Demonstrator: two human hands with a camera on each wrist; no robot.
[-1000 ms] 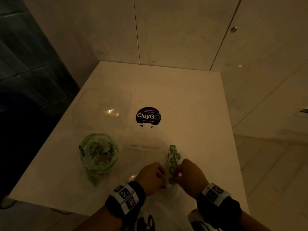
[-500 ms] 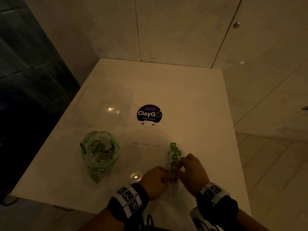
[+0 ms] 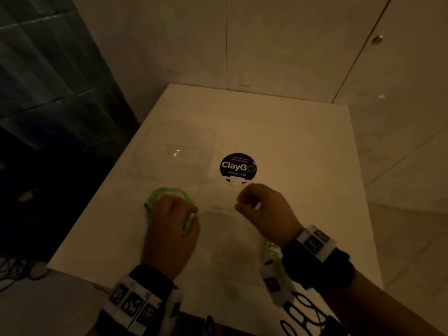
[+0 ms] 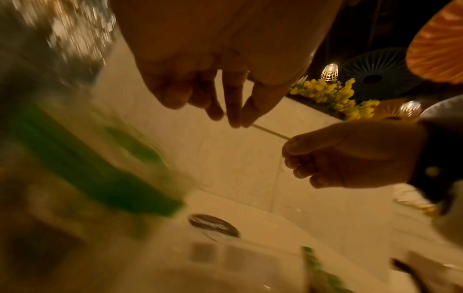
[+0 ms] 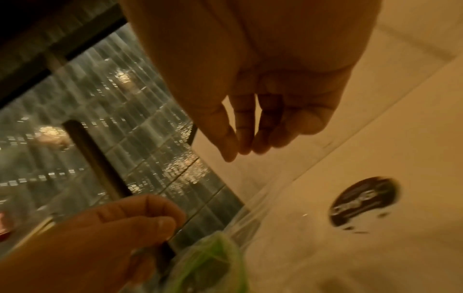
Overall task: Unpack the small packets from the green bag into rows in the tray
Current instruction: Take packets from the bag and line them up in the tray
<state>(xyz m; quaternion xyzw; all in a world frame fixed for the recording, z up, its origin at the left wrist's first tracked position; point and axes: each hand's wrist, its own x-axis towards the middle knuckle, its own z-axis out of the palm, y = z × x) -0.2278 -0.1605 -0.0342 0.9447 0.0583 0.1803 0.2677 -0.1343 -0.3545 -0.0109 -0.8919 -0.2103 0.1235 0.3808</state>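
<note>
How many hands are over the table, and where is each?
2. The left hand is at the green bag; the right hand hovers near the round sticker. Neither is hidden.

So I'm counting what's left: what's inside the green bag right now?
Can't tell. The left hand hovers over the green bag, hiding its inside; the wrist views are too blurred to show packets.

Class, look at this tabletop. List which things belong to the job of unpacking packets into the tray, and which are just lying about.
Part of the job:
green bag
clear tray
row of packets, partly hidden by the right wrist
left hand, over the bag
right hand

Just lying about:
clear plastic lid, set aside
ClayGo sticker
white table
</note>
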